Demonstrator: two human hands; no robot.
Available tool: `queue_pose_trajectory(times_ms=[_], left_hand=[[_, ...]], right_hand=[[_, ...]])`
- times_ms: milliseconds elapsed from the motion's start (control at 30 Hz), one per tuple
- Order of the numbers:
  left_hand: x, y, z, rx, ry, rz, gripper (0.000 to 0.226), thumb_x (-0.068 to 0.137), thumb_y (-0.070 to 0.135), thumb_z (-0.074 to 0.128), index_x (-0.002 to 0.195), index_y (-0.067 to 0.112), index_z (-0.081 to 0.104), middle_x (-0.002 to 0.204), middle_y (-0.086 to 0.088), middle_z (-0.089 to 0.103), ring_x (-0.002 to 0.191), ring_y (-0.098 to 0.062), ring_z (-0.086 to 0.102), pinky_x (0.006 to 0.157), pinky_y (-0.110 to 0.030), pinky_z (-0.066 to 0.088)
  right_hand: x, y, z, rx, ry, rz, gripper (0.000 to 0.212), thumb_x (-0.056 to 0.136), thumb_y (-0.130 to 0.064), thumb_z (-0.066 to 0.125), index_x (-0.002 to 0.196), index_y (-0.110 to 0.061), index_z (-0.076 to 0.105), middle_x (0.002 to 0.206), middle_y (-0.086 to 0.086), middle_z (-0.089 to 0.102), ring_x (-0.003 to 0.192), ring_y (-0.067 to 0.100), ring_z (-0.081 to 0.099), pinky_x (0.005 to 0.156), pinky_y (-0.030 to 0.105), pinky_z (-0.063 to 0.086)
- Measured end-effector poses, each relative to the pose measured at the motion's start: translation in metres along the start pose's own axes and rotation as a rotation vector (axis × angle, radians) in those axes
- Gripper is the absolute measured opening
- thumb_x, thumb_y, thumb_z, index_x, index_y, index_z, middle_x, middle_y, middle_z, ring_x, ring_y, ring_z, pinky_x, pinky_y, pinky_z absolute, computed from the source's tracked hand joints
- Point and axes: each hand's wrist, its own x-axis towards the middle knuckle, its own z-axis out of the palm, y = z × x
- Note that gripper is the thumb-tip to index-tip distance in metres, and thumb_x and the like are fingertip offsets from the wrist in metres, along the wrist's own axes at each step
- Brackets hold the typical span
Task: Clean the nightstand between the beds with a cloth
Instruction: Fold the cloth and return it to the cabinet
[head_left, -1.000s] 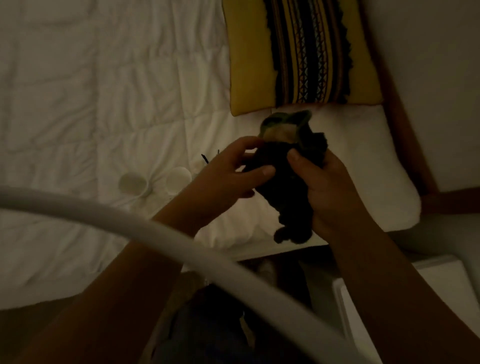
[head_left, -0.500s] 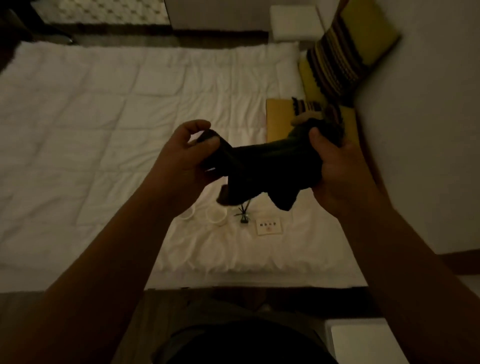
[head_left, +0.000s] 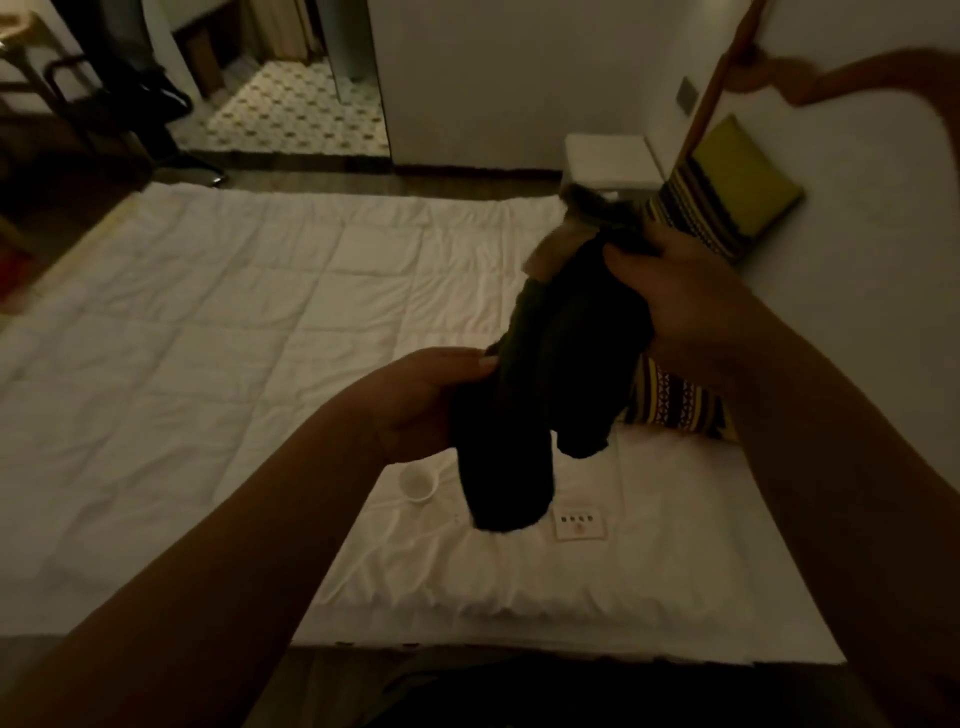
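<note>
Currently, a dark, limp fabric cloth (head_left: 561, 364) is held up in the air over a white quilted bed (head_left: 208, 322) by both hands; its upper end is gripped by the right hand (head_left: 685, 301), fingers curled around the bunched fabric; its lower part is gripped by the left hand (head_left: 415, 400), thumb laid over the fabric, other fingers hidden behind it; two loose ends are seen hanging below the left hand. A small white round cup (head_left: 418, 482) and a small white printed card (head_left: 579, 524) are seen lying on the bed under the cloth; a yellow cushion with dark woven stripes (head_left: 675, 405) is partly hidden behind the cloth and right forearm; a white boxy nightstand (head_left: 608, 156) is seen beyond the bed, well apart from the cloth.
</note>
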Motion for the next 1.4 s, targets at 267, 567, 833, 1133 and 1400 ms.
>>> queue_pose_trajectory(times_ms=[267, 567, 833, 1133, 1400], left_hand=[[-0.011, 0.023, 0.005, 0.005, 0.261, 0.456, 0.023, 0.088, -0.004, 0.054, 0.104, 0.011, 0.061, 0.108, -0.015, 0.069, 0.103, -0.032, 0.066, 0.086, -0.043, 0.056], [-0.017, 0.015, 0.036, 0.432, 0.620, 0.366, 0.018, 0.095, 0.016, 0.055, 0.112, 0.022, 0.059, 0.109, -0.009, 0.068, 0.093, -0.021, 0.070, 0.078, -0.037, 0.059], [-0.035, -0.018, 0.056, 0.298, 1.012, 0.384, 0.036, 0.093, 0.027, 0.061, 0.127, 0.031, 0.051, 0.106, -0.002, 0.062, 0.081, -0.016, 0.072, 0.061, -0.027, 0.057], [-0.120, -0.066, 0.070, -0.045, 0.885, 0.627, 0.049, 0.081, -0.012, 0.059, 0.118, 0.021, 0.061, 0.095, -0.005, 0.074, 0.096, -0.025, 0.070, 0.073, -0.034, 0.057], [-0.221, -0.107, 0.083, 1.001, 1.583, 0.225, 0.032, 0.085, 0.018, 0.069, 0.111, 0.035, 0.060, 0.088, 0.026, 0.052, 0.079, 0.010, 0.051, 0.065, -0.007, 0.034]], right_hand=[[0.018, 0.035, -0.026, 0.040, 0.107, 0.235, 0.024, 0.099, -0.027, 0.048, 0.109, -0.015, 0.066, 0.116, 0.013, 0.067, 0.100, 0.026, 0.067, 0.086, 0.038, 0.052], [0.013, 0.038, -0.045, 0.498, 0.020, 0.251, 0.030, 0.099, -0.025, 0.047, 0.121, -0.009, 0.059, 0.119, 0.014, 0.066, 0.104, 0.030, 0.066, 0.079, 0.043, 0.056], [0.002, 0.059, -0.046, 0.435, -0.289, 0.322, 0.107, 0.073, -0.009, 0.067, 0.150, -0.041, 0.000, 0.128, 0.009, 0.051, 0.100, 0.029, 0.068, 0.069, 0.051, 0.056], [-0.007, 0.064, 0.010, -0.018, -0.737, 0.286, 0.045, 0.081, 0.015, 0.058, 0.114, -0.014, 0.065, 0.107, 0.016, 0.070, 0.091, 0.029, 0.070, 0.071, 0.037, 0.059], [-0.029, 0.032, 0.100, -0.500, -0.828, -0.218, 0.054, 0.076, -0.004, 0.074, 0.123, -0.027, 0.061, 0.109, -0.010, 0.064, 0.097, 0.007, 0.063, 0.084, 0.019, 0.049]])
